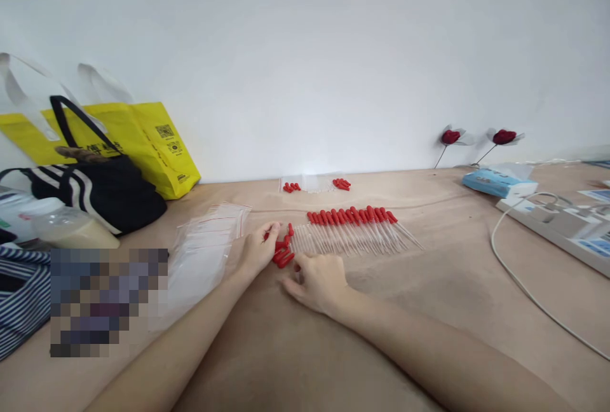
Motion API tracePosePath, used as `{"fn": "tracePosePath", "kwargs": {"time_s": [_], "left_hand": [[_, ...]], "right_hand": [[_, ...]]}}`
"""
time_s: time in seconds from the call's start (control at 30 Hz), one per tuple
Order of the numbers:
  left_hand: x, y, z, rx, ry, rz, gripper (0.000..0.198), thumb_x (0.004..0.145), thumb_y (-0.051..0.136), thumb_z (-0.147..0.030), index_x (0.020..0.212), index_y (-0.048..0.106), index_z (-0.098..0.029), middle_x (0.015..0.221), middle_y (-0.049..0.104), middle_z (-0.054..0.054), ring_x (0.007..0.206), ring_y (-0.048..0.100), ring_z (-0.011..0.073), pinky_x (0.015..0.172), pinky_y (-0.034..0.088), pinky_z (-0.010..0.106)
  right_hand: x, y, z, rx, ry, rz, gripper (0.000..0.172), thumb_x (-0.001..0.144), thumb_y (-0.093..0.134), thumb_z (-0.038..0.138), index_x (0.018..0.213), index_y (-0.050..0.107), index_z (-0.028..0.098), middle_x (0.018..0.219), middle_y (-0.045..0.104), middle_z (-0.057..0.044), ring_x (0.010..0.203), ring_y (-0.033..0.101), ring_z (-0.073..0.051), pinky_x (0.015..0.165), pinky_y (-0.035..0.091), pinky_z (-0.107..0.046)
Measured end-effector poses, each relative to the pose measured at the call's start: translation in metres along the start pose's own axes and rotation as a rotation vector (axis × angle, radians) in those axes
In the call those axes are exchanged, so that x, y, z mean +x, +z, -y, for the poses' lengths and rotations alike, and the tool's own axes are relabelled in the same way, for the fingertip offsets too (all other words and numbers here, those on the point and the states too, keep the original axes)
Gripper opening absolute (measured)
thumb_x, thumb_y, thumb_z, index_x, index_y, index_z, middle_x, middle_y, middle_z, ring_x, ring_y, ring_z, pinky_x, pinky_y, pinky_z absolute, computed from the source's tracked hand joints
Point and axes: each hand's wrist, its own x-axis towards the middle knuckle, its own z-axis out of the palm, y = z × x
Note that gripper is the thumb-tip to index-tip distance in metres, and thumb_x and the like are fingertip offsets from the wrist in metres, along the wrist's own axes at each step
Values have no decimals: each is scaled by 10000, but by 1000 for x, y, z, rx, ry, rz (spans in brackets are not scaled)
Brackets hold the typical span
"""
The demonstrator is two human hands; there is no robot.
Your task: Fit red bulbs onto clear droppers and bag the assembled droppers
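My left hand (261, 248) is closed in a pinch beside a small pile of red rubber bulbs (284, 259), and a bit of red shows between its fingers. Just right of the pile, my right hand (320, 280) rests low over the table with its fingers curled in; what they hold, if anything, is hidden. Beyond that hand lies a row of clear glass dropper tubes (352, 237). Many of the tubes carry red bulbs (355, 215) on their far ends, while those at the left end are bare.
Clear zip bags (200, 253) lie left of my left arm. Against the wall is another bag (314, 183) with red bulbs on it. A yellow bag (166, 145), a black bag (119, 192) and a bottle (76, 227) stand left. Tissues (495, 182) and a power strip (562, 234) with a cable sit right.
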Motion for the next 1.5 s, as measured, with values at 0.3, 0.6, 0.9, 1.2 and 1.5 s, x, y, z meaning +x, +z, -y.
{"fn": "tracePosePath", "kwargs": {"time_s": [0.3,0.6,0.9,1.2,1.5], "left_hand": [[6,6,-6,65,8,60,312,767,442,-408,889,604,-171,857,675,40,794,616,165,716,467,261],[7,12,-15,396,-19,0,270,598,628,-425,601,535,-171,661,597,40,674,557,200,609,402,292],[6,7,-24,450,83,-86,123,706,521,-249,670,602,-163,781,602,62,809,549,211,742,413,324],[-72,-9,-53,306,734,218,130,760,491,-190,769,621,-191,818,588,56,796,532,177,744,435,333],[-81,5,-48,297,741,243,164,769,557,-298,853,662,-204,937,613,81,879,529,211,776,436,380]], "right_hand": [[-4,-7,8,-86,107,124,178,774,437,187,936,495,145,892,619,-108,739,616,-223,569,419,-305],[-6,-25,10,-197,142,209,279,688,451,37,956,480,109,873,603,-142,729,618,-218,560,428,-280],[-42,-32,-77,-84,-22,-61,457,693,381,-3,1143,443,50,940,535,-156,857,517,-230,760,423,-359],[-56,-20,-119,219,-207,-162,209,834,330,91,919,507,161,849,469,-74,756,490,-161,699,448,-313],[-54,-14,-106,193,-331,-252,186,863,354,148,886,537,168,854,550,-74,766,518,-154,710,432,-303]]}}
